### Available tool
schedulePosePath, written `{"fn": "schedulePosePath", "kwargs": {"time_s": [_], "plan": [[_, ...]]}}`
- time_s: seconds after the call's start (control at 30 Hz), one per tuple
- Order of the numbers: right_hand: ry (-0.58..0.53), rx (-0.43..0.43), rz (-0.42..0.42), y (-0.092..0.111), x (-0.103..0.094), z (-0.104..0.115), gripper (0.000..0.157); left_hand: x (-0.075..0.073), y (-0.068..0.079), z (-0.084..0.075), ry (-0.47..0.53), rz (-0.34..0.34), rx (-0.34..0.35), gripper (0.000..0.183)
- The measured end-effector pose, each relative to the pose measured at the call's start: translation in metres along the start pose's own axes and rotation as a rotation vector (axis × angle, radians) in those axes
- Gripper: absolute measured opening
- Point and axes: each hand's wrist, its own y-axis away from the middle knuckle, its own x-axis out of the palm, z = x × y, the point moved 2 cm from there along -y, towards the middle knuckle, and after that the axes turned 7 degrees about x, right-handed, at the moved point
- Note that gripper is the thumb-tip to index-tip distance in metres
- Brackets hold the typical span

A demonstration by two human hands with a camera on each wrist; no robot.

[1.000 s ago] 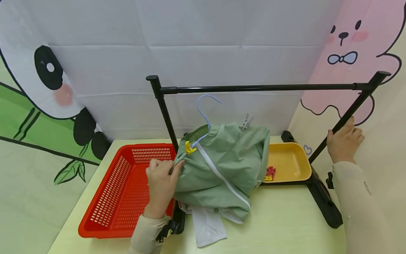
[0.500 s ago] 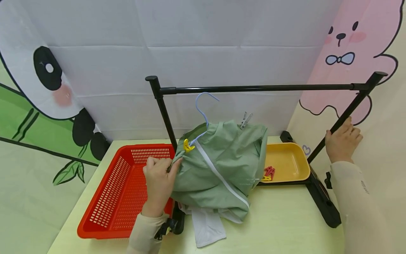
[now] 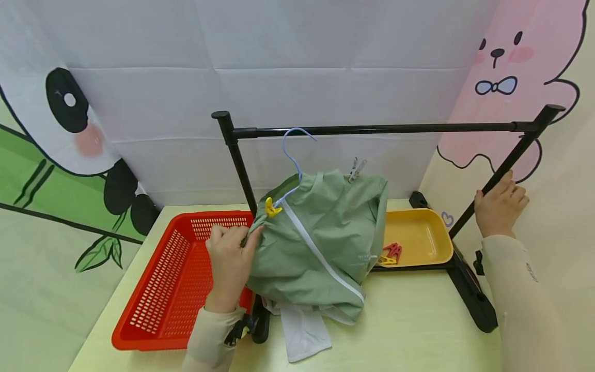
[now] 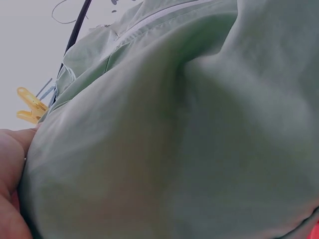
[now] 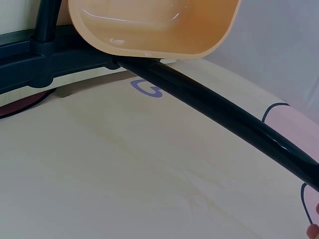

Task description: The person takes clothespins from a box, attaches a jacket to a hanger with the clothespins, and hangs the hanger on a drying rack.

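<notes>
My left hand (image 3: 231,261) pinches the left edge of a green garment (image 3: 321,243) with a white diagonal zip line. A blue hanger (image 3: 299,170) carries it, with its hook overlapping the rack's black crossbar (image 3: 395,128) in the head view. A yellow clothespin (image 3: 271,207) sits on the hanger's left end, and a grey clothespin (image 3: 356,170) stands at the garment's top right. In the left wrist view green cloth (image 4: 124,149) fills most of the picture beside my thumb. My right hand (image 3: 501,205) grips the rack's right post (image 3: 519,152); its fingertips (image 5: 313,231) barely enter the right wrist view.
A red perforated basket (image 3: 153,279) stands on the left of the table (image 3: 409,320). On the right, a yellow tray (image 3: 420,235) holds red and yellow clothespins (image 3: 392,253). White cloth (image 3: 304,333) lies under the garment. The rack's black foot (image 3: 474,294) extends forward at right.
My left hand has lifted the garment and hanger slightly up and to the left, bringing the hook from below the crossbar to overlapping it. My right hand stays on the post.
</notes>
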Motion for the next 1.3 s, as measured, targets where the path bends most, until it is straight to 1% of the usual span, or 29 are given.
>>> {"fn": "schedulePosePath", "kwargs": {"time_s": [0.17, 0.43, 0.63, 0.9, 1.13, 1.3], "plan": [[0.02, 0.011, 0.034, 0.0, -0.003, 0.002, 0.075, 0.001, -0.002, 0.002, -0.006, -0.001, -0.006, 0.026], [0.005, -0.017, -0.005, 0.001, -0.001, 0.0, 0.073, 0.0, -0.006, 0.004, -0.026, -0.002, -0.038, 0.021], [0.014, -0.015, 0.005, 0.001, 0.0, 0.0, 0.074, 0.0, -0.009, 0.006, -0.032, 0.011, -0.063, 0.023], [0.02, 0.005, 0.04, 0.0, -0.001, 0.001, 0.075, 0.002, -0.011, 0.008, -0.047, 0.023, -0.087, 0.022], [0.011, -0.004, 0.027, -0.001, 0.0, 0.0, 0.075, 0.002, -0.013, 0.011, -0.06, 0.025, -0.112, 0.025], [-0.013, -0.003, 0.012, 0.0, 0.002, 0.0, 0.076, 0.002, -0.016, 0.011, -0.071, 0.026, -0.111, 0.027]]}}
